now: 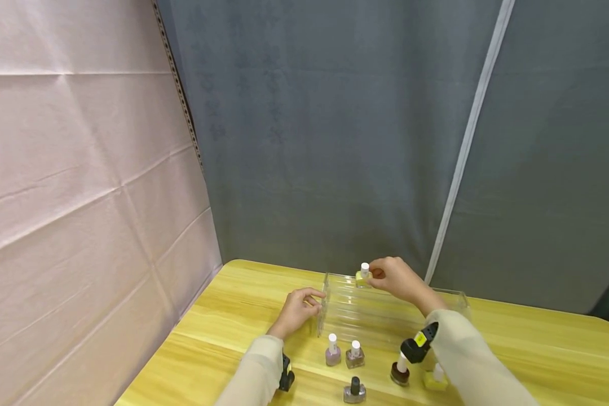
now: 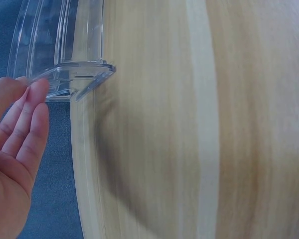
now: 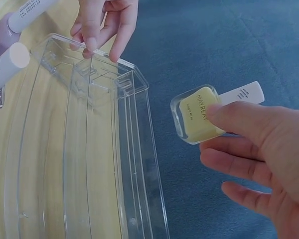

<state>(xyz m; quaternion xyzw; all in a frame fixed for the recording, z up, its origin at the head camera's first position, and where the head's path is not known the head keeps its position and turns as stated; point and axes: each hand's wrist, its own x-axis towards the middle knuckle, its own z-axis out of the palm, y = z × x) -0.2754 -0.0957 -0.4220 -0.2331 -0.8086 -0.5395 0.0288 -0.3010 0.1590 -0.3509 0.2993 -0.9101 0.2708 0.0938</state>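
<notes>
My right hand (image 1: 398, 281) pinches a nail polish bottle (image 3: 195, 115) between thumb and fingers. It is yellow with a white cap and is held above the back left part of a clear stepped display rack (image 1: 355, 316). In the right wrist view the bottle is tilted sideways, apart from the rack. My left hand (image 1: 295, 309) holds the left end of the rack, thumb and fingertips at its edge (image 2: 52, 74). The rack's tiers hold no bottles in view.
In front of the rack stand a lilac bottle (image 1: 332, 356), a mauve bottle (image 1: 354, 357), a black-capped glittery bottle (image 1: 354, 393), a dark bottle (image 1: 400, 374) and another yellow bottle (image 1: 435, 381). A grey curtain (image 1: 309, 169) hangs behind the wooden table (image 1: 254, 293).
</notes>
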